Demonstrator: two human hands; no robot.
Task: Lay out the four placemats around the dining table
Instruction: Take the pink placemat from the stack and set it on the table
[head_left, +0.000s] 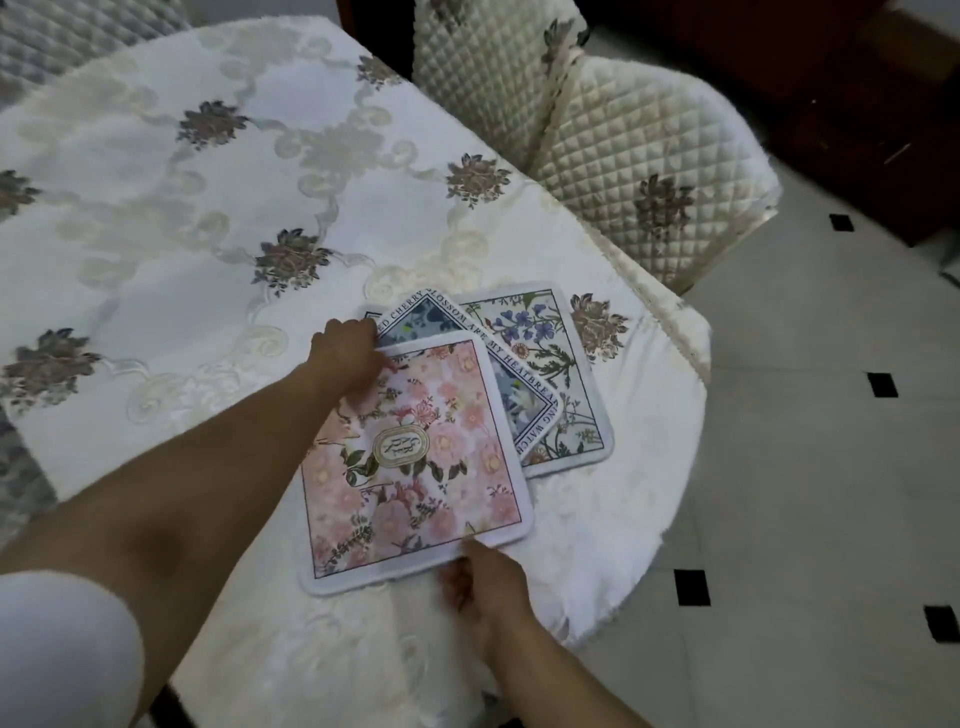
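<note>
My left hand (345, 353) and right hand (485, 582) pinched opposite corners of the thin, floppy pink floral fabric placemat (415, 462); I judged corners the best hold.

1 head-worn wide-angle view looks forward and steeply down from above the near edge of the dining table (171, 218), close enough that both forearms enter from the bottom of the frame. The tabletop fills the left and centre, its edges bowed by the lens. The upper right of the frame takes in a quilted chair (639, 156), the lower right the tiled floor (810, 467).
</note>
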